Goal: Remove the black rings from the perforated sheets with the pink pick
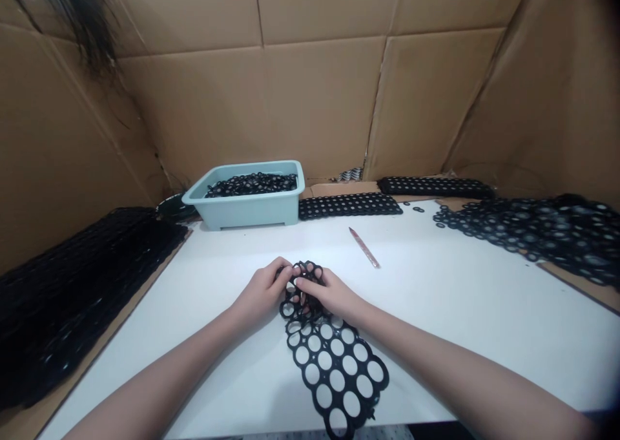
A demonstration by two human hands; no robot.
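A black rubber sheet of joined rings (334, 362) lies on the white table (436, 311) in front of me, running from its bunched far end toward the near edge. My left hand (264, 291) pinches the far end of the sheet from the left, fingers curled on the rings. From the right, my right hand (327, 293) grips the same end with its fingers closed over the rings. The two hands touch at the fingertips.
A pale teal tub (252, 207) filled with loose black rings stands at the back left. Stacks of black ring sheets lie far left (72, 285), at the back (349, 205) and right (542, 230). A thin pink stick (364, 248) lies mid-table. Cardboard walls surround the table.
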